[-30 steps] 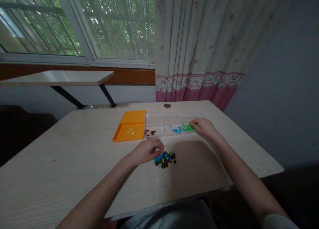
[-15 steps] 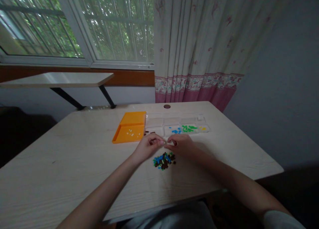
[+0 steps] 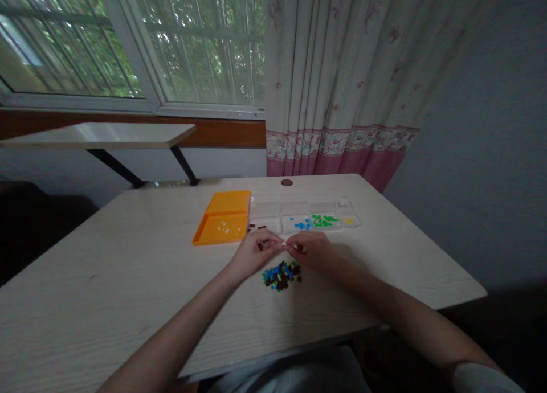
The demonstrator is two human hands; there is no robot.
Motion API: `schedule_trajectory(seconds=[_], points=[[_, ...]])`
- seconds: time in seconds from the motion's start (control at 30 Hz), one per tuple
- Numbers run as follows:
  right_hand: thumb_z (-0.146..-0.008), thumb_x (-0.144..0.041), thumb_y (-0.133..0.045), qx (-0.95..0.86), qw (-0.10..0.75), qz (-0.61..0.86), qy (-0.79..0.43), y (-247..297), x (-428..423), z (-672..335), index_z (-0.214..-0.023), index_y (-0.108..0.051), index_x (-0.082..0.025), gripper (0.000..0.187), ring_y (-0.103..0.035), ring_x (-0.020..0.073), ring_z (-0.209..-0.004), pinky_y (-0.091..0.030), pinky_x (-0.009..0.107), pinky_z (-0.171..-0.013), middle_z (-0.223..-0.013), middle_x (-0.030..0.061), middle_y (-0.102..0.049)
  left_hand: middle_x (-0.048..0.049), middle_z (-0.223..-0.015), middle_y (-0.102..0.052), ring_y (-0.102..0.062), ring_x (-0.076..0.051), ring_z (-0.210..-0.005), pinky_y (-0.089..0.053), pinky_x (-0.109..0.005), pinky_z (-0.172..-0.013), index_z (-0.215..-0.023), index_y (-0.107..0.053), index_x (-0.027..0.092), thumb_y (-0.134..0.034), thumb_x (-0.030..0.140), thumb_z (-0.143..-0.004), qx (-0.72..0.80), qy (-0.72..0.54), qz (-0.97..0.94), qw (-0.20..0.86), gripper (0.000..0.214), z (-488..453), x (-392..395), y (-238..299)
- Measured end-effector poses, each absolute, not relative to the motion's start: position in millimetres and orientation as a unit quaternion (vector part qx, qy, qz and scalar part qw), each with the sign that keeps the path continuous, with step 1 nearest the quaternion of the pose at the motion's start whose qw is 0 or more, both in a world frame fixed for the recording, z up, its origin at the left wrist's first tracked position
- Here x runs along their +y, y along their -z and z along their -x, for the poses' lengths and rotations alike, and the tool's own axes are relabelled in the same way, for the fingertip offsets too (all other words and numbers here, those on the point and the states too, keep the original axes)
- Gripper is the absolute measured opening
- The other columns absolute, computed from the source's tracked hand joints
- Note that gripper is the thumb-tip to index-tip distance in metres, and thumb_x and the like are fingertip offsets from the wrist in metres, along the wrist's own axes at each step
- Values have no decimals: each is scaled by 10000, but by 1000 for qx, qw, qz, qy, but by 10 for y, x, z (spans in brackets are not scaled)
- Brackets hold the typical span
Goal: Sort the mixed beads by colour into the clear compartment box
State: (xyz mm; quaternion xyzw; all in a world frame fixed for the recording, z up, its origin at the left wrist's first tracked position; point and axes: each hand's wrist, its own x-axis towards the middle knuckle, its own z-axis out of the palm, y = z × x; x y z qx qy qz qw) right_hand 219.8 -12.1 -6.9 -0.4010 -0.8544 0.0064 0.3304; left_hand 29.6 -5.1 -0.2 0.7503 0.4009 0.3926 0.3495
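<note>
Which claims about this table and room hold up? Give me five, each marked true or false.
1. The left grip and right grip have a small pale piece at their fingertips. True.
2. The yellow pieces lie in the orange tray. False: they are in the clear case.
3. In that case, the green pieces lie between blue pieces and yellow ones. True.
4. The mixed pile sits inside the case. False: it lies on the table.
5. The curtain hangs left of the window. False: it hangs to the right.
</note>
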Motion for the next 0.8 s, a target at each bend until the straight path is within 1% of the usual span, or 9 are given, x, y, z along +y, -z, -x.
schedule_trajectory(seconds=[0.17, 0.33, 0.57, 0.67, 0.8], points=[[-805, -316, -540, -865, 320, 386, 2, 74, -113, -2203, -767, -662, -209, 166, -532, 86, -536, -327, 197, -542, -600, -15, -626, -25, -690, -574, -472, -97, -590, -359, -194, -524, -766, -668, 154, -623, 338, -741, 383, -390, -780, 305, 191, -282, -60, -2], [-805, -314, -546, -872, 308, 381, -8, 68, -126, -2199, -761, -654, -203, 161, -518, 82, -521, -317, 197, -528, -588, -20, -618, -27, -726, -576, -483, -101, -621, -363, -194, -544, -799, -651, 163, -557, 290, -802, 363, -372, -811, 267, 158, -267, -90, -37], [-825, -332, -519, -875, 283, 391, -37, 101, -117, -2211, -804, -646, -200, 184, -531, 87, -544, -336, 194, -546, -624, -13, -633, -32, -772, -573, -501, -113, -674, -385, -209, -590, -827, -622, 170, -501, 275, -838, 350, -364, -828, 246, 161, -269, -117, -74], [-832, -301, -511, -885, 250, 388, -64, 123, -86, -2232, -864, -654, -213, 171, -571, 102, -621, -373, 192, -590, -719, 0, -667, -40, -793, -575, -512, -125, -713, -393, -218, -613, -821, -611, 168, -493, 261, -840, 363, -378, -820, 232, 151, -247, -127, -100], [-851, -259, -483, -921, 167, 332, -117, 116, -36, -2269, -920, -665, -226, 198, -602, 112, -715, -412, 190, -658, -847, 7, -682, -48, -788, -575, -520, -138, -731, -399, -226, -618, -804, -598, 160, -510, 261, -828, 385, -411, -796, 222, 136, -200, -130, -148]])
